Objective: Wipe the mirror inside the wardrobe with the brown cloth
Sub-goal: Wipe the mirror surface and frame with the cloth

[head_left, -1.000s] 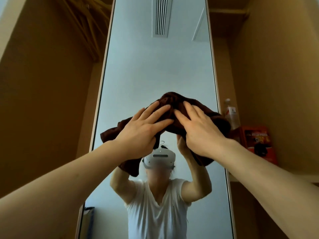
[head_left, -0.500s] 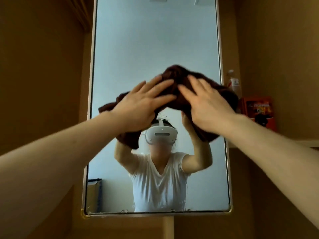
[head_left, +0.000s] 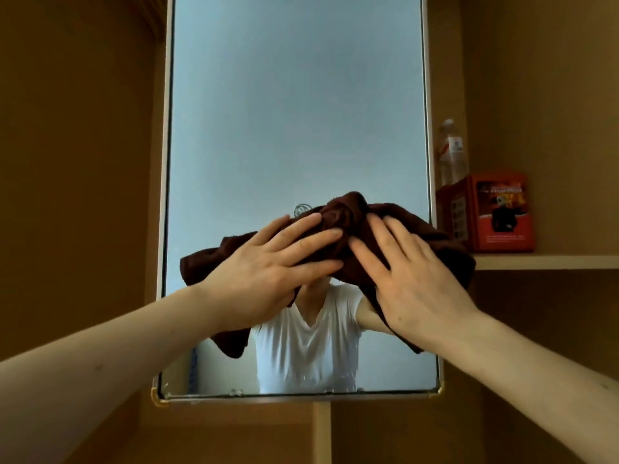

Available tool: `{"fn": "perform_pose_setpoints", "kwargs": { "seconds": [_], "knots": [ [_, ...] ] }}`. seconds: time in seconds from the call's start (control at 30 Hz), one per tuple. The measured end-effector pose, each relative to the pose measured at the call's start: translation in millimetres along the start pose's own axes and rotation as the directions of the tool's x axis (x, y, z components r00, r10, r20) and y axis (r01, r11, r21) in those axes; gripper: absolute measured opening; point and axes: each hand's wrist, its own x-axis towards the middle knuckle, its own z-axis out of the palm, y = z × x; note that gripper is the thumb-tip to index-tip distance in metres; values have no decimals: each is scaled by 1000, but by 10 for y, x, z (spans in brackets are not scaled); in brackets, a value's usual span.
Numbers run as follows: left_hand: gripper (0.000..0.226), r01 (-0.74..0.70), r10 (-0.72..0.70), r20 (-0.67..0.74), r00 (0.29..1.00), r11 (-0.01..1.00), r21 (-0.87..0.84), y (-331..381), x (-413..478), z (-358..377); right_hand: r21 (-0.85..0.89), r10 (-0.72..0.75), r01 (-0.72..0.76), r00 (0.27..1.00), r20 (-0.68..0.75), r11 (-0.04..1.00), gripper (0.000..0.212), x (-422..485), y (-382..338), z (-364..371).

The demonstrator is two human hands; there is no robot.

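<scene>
A tall framed mirror (head_left: 294,112) stands upright between the wardrobe's wooden walls. A bunched dark brown cloth (head_left: 345,212) lies flat against its lower half. My left hand (head_left: 268,276) presses the cloth's left part with straight, spread fingers. My right hand (head_left: 412,283) presses the right part the same way, fingertips nearly meeting the left ones. The cloth's corners hang below both hands. The glass reflects a person in a white shirt, with the cloth covering the head.
A wooden shelf (head_left: 549,261) juts out right of the mirror, carrying a red box (head_left: 495,212) and a clear plastic bottle (head_left: 452,152). Wooden panels close in on the left (head_left: 77,162) and right. The mirror's bottom edge (head_left: 298,396) has yellow corner caps.
Both hands and the cloth have slid down the mirror, from its middle to the lower half. The view has tilted down, so the mirror's bottom edge now shows.
</scene>
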Motion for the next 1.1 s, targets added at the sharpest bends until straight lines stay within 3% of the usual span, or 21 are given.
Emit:
{"fn": "perform_pose_setpoints", "kwargs": {
  "seconds": [0.07,0.2,0.37,0.57,0.73,0.9,1.0,1.1],
  "knots": [
    [60,50,-50,-10,999,999,8,-191,191,-62,0,16,-16,1000,-13,1000,65,267,144,-132],
    [64,287,-290,-18,957,954,-80,-549,835,-351,13,151,-152,988,33,988,71,994,492,-526],
    [58,387,-389,19,921,910,-146,-684,1316,-545,256,236,-273,958,164,928,73,1390,760,-849],
    [63,245,-252,-66,966,965,-96,-191,930,-232,146,212,-222,974,84,964,74,679,523,-496],
    [61,61,-62,-7,998,996,-61,298,464,8,43,153,-154,988,31,987,68,-180,238,-130],
    [56,-93,98,58,993,992,-79,660,70,193,-12,92,-91,986,141,996,61,-830,-93,109],
    [59,-128,132,72,989,990,-54,496,154,128,-39,72,-66,982,172,997,60,-704,31,28],
    [58,-60,62,48,997,997,-40,276,368,1,-23,126,-125,988,86,992,57,-337,151,-164]
  ]
}}
